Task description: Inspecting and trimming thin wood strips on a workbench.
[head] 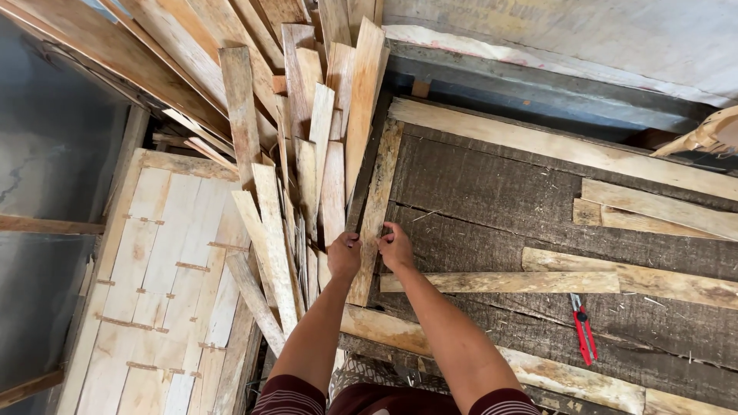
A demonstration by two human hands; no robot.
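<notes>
Head view: your 2 bare hands sit close together at the left edge of the dark rough worktable (477,192). Your left hand (344,256) has fingers curled shut on the lower part of the long pale weathered wood slat (377,204), which stands along the table's left edge. Your right hand (397,247) is on the same slat's right edge, fingers bent over it, thumb spread; the grip looks loose, and I can't tell if it's fully clamped.

That slat runs from your hands up to the top-left corner of the table, touching the long pale plank (569,150) laid across the far side.

1 narrow grey-brown batten (500,282) lies flat across the table just right of your right hand. 1 red-handled cutter w/ black tip (583,330) lies on the table, well right of your hands.

Left of the slat: a leaning pile of rough pale wood offcuts (307,131), too many and too overlapped to count. Further left, 1 flat panel of joined pale boards (165,284) lies below the pile.
</notes>
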